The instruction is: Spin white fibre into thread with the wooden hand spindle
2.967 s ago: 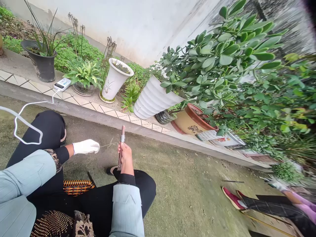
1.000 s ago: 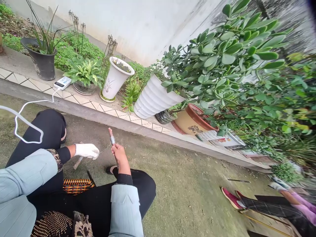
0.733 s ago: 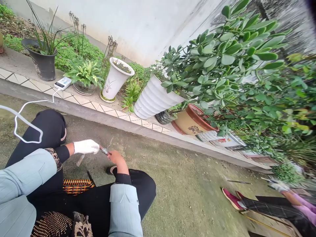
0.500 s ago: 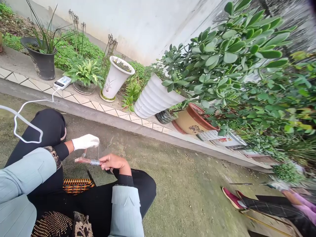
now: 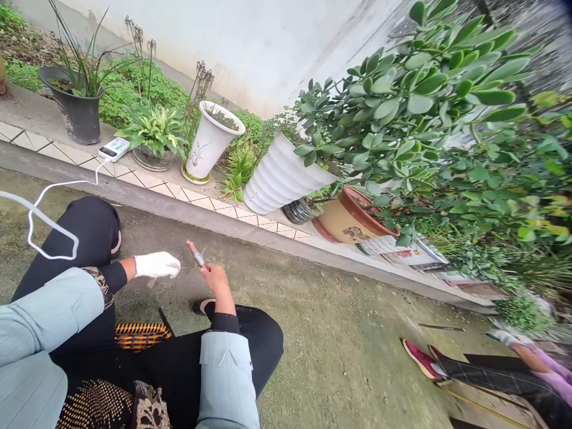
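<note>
- Right hand (image 5: 214, 277): bare, fingers clenched around a short reddish rod (image 5: 192, 246), whose tip points up and away from the person.
- Rod: held in the air above the concrete ground (image 5: 313, 357), with a silver wire coil (image 5: 199, 259) wound on it just beyond the fingers.
- Left hand (image 5: 156, 265): in a white glove (image 5: 157, 264), held out near the rod but not touching it. The fingers are bunched, and I cannot tell whether they pinch anything.
- Nearby: pale blue sleeves (image 5: 226, 381), black trousers (image 5: 89, 229) and an orange-checked cloth (image 5: 140, 336) in the person's lap.
- A white cable (image 5: 51, 221) runs from a white device (image 5: 114, 149) on the tiled ledge (image 5: 134, 179). Its small print is unreadable.
- Ledge: potted plants, including a white pot painted with an orchid (image 5: 210, 143).
- Far right: a co-worker's gloved hand (image 5: 507, 338), near a dark rod (image 5: 440, 327) on the ground.
</note>
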`<state>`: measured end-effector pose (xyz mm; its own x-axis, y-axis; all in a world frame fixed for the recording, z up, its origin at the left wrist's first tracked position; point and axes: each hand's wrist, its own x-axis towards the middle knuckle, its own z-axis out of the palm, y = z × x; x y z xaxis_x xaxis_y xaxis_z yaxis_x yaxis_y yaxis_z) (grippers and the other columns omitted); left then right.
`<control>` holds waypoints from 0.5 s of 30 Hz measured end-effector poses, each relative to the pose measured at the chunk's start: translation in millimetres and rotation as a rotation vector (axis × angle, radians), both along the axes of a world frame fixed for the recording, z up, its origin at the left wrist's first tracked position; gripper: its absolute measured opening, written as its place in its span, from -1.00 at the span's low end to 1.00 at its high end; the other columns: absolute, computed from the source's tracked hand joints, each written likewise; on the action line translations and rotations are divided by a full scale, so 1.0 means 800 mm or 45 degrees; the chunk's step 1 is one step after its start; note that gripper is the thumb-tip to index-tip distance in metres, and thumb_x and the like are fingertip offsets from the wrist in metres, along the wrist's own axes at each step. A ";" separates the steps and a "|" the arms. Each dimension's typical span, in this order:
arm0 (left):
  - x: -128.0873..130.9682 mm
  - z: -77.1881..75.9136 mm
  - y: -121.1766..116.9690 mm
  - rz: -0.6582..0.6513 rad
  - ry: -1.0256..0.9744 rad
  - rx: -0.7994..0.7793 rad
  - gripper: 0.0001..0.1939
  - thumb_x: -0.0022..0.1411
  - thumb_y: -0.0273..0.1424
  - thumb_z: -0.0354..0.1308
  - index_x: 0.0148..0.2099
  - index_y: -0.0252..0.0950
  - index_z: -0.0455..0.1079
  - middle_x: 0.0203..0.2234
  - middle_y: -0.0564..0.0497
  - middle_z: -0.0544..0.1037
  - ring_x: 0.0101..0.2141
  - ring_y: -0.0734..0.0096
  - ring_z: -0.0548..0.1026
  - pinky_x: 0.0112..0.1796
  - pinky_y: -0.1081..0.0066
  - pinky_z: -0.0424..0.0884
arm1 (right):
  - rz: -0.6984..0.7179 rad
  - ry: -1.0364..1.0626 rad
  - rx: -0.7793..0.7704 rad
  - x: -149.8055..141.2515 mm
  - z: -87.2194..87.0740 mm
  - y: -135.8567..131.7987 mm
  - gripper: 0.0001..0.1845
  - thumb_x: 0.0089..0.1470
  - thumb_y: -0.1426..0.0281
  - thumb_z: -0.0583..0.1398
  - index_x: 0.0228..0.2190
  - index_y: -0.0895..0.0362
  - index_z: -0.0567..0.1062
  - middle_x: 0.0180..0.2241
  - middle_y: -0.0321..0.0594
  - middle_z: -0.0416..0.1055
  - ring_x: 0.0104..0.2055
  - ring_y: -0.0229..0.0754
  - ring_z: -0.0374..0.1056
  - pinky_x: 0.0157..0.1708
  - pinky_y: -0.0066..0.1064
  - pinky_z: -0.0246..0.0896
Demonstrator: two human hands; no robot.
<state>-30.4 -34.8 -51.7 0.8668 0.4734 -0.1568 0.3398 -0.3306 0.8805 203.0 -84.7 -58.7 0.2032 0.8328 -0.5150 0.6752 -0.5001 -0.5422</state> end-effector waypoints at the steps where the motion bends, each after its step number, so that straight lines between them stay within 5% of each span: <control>1: -0.002 0.003 0.002 -0.002 0.023 0.084 -0.82 0.14 -0.39 -0.04 -0.46 -0.31 0.32 -0.58 0.10 0.36 -0.56 0.52 0.23 -0.49 0.52 0.15 | 0.057 -0.001 -0.067 -0.002 0.000 -0.002 -0.87 0.01 0.47 0.14 -0.36 0.21 0.49 -0.56 -0.25 0.37 -0.53 -0.32 0.22 -0.46 -0.47 0.05; 5: -0.008 0.009 0.008 -0.015 0.072 0.284 -0.81 0.13 -0.41 -0.03 -0.49 -0.32 0.30 -0.60 0.09 0.37 -0.55 0.52 0.24 -0.47 0.52 0.13 | 0.312 0.143 -0.401 -0.010 0.006 -0.016 -0.93 -0.12 0.56 0.21 -0.50 0.18 0.50 -0.62 -0.29 0.40 -0.56 -0.30 0.30 -0.51 -0.49 0.04; 10: -0.007 0.004 0.011 -0.015 -0.035 0.062 -0.84 0.13 -0.41 -0.03 -0.45 -0.32 0.31 -0.57 0.09 0.38 -0.53 0.52 0.27 -0.46 0.54 0.17 | 0.658 0.671 -0.680 -0.012 0.031 -0.029 -0.84 -0.13 0.43 0.26 -0.39 0.19 0.49 -0.49 -0.30 0.45 -0.57 -0.40 0.23 -0.56 -0.55 0.01; 13: -0.003 -0.005 0.011 0.061 -0.148 -0.149 -0.80 0.14 -0.32 0.01 -0.43 -0.34 0.29 -0.58 0.08 0.34 -0.55 0.52 0.25 -0.49 0.53 0.18 | 0.618 0.921 -0.408 -0.010 0.051 -0.032 -0.73 -0.16 0.29 0.31 -0.41 0.22 0.47 -0.54 -0.35 0.35 -0.57 -0.43 0.13 -0.55 -0.54 0.00; 15: -0.001 -0.010 0.009 0.128 -0.187 -0.284 -0.74 0.17 -0.23 0.01 -0.39 -0.34 0.31 -0.60 0.08 0.31 -0.58 0.53 0.23 -0.53 0.52 0.17 | 0.405 0.991 -0.052 -0.005 0.057 -0.031 -0.71 -0.09 0.22 0.27 -0.46 0.21 0.42 -0.57 -0.38 0.26 -0.58 -0.44 0.07 -0.55 -0.54 -0.03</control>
